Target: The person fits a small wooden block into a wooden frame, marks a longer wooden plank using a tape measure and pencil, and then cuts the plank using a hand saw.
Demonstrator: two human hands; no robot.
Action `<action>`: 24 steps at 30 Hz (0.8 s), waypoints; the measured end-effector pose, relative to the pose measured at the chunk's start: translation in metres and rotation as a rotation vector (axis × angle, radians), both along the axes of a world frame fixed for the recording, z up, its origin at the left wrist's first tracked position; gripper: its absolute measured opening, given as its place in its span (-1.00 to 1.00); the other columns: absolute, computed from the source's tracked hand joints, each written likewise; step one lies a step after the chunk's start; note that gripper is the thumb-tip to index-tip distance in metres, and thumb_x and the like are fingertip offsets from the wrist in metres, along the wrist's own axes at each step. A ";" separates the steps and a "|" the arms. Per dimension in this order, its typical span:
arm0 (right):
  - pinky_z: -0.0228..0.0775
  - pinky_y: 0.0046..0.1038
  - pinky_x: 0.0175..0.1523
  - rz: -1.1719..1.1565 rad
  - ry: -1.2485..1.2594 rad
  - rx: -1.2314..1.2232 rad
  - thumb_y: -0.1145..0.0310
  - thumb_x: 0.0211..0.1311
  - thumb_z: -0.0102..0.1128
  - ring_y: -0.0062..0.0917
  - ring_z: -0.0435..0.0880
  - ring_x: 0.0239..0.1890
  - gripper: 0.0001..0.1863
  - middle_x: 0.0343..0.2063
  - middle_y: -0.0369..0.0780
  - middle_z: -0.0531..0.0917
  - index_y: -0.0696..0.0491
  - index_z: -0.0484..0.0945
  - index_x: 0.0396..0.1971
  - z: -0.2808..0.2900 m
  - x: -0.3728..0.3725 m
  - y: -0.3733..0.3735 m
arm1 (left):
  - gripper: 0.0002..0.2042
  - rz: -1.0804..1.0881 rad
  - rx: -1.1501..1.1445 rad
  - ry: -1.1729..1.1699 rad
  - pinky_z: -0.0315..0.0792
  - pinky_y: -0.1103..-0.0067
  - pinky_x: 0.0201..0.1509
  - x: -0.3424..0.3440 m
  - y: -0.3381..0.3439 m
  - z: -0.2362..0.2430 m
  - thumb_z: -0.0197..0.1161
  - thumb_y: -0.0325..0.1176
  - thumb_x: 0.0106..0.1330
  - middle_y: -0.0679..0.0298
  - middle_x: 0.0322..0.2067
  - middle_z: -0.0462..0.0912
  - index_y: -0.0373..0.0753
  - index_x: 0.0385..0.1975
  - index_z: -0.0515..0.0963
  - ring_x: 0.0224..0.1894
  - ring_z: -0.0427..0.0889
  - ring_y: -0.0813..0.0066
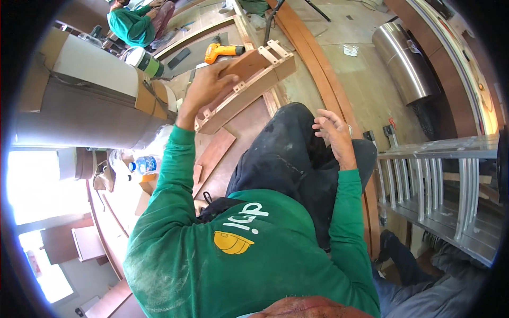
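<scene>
A long, narrow brown wooden box (248,94), with small pale blocks (239,86) along its rim, lay aslant, running from near left to far right.

Our left arm (178,165) stretches well forward, left hand (210,86) angled inward, and over here our right arm (348,214) sits closer in, right hand (338,139) lifted, its fingers (327,125) loosely bent.
</scene>
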State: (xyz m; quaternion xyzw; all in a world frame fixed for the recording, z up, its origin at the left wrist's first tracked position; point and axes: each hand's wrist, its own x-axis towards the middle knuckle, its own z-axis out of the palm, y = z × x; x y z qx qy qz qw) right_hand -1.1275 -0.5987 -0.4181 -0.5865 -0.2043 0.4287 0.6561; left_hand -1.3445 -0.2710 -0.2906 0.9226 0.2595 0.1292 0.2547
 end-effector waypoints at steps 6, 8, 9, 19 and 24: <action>0.60 -0.46 -0.01 0.024 0.005 -0.012 0.18 0.47 0.29 -0.53 0.72 -0.06 -0.48 -0.05 -0.19 0.69 0.18 0.51 0.26 -0.007 0.001 0.003 | -0.55 0.158 0.226 0.100 0.57 0.18 0.01 -0.066 0.033 -0.021 0.32 -0.19 0.33 -0.10 -0.22 0.76 -0.18 0.20 0.62 -0.12 0.74 -0.10; 0.60 -0.47 -0.01 0.015 0.001 -0.040 0.17 0.45 0.31 -0.53 0.71 -0.06 -0.47 -0.04 -0.19 0.68 0.18 0.50 0.25 -0.010 0.003 -0.001 | -0.57 0.255 0.233 0.261 0.56 0.14 0.02 -0.077 0.025 -0.017 0.33 -0.20 0.32 -0.06 -0.16 0.76 -0.12 0.19 0.62 -0.06 0.73 -0.09; 0.60 -0.47 -0.01 0.003 -0.002 -0.057 0.17 0.45 0.31 -0.53 0.71 -0.06 -0.48 -0.05 -0.20 0.68 0.18 0.51 0.25 -0.010 0.004 -0.003 | -0.58 0.303 0.234 0.342 0.56 0.12 0.02 -0.084 0.021 -0.016 0.33 -0.20 0.32 -0.04 -0.13 0.76 -0.08 0.18 0.62 -0.04 0.72 -0.09; 0.57 -0.55 -0.07 0.036 -0.056 -0.141 0.15 0.42 0.35 -0.58 0.71 -0.10 -0.47 -0.13 -0.27 0.68 0.17 0.53 0.22 -0.010 -0.001 0.010 | -0.76 0.633 0.272 0.335 0.57 0.06 -0.11 -0.197 -0.016 -0.038 0.28 -0.25 0.29 -0.10 -0.29 0.74 -0.26 -0.16 0.61 -0.19 0.73 -0.17; 0.55 -0.53 -0.05 0.053 -0.132 -0.217 0.17 0.41 0.37 -0.60 0.69 -0.09 -0.47 -0.14 -0.27 0.68 0.19 0.54 0.21 -0.017 -0.003 0.010 | -0.72 0.653 0.145 0.373 0.55 0.03 -0.09 -0.218 -0.044 -0.075 0.22 -0.29 0.25 -0.23 -0.32 0.71 -0.39 -0.21 0.62 -0.24 0.71 -0.24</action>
